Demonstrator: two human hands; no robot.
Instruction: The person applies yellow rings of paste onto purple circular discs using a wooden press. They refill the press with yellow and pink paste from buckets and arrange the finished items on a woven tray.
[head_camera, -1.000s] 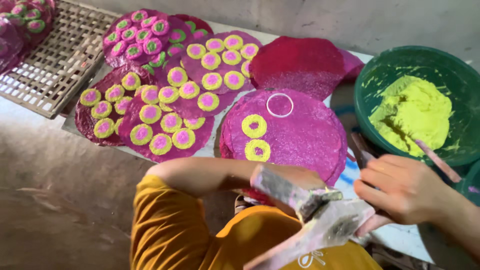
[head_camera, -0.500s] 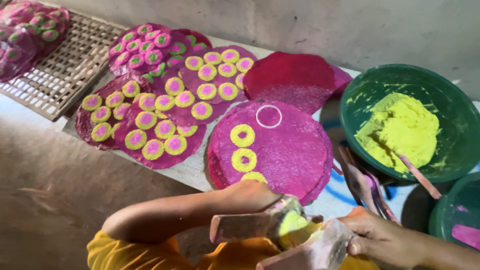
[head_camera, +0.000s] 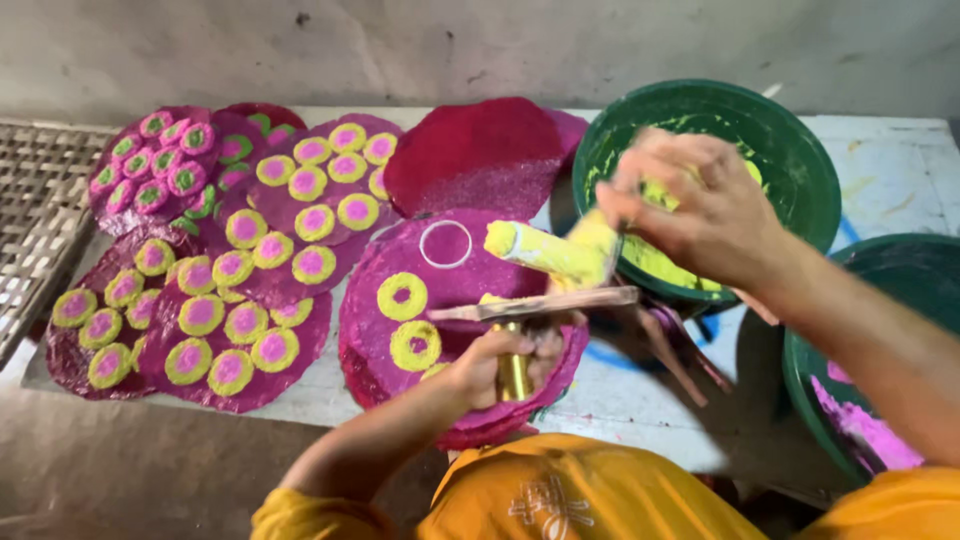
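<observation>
My left hand (head_camera: 497, 366) grips a brass tube tool (head_camera: 514, 372) with a flat crossbar (head_camera: 540, 304), held above a round magenta sheet (head_camera: 450, 300). That sheet carries a white ring outline (head_camera: 445, 243) and yellow rings with pink centres (head_camera: 402, 296). My right hand (head_camera: 700, 205) is raised over the green bucket (head_camera: 790, 160) of yellow paste. It holds a paste-coated yellow stick (head_camera: 545, 252) that points left over the sheet.
More magenta sheets covered with several yellow, pink and green rings (head_camera: 240, 300) lie to the left, a plain one (head_camera: 480, 150) behind. A wire rack (head_camera: 35, 220) sits far left. A second green bucket (head_camera: 880, 360) with pink paste stands at the right on the white table (head_camera: 890, 150).
The view has shifted, with the sheets now further left in frame. My right hand rose from near my lap to the yellow bucket. My left hand moved up over the magenta sheet with the tool.
</observation>
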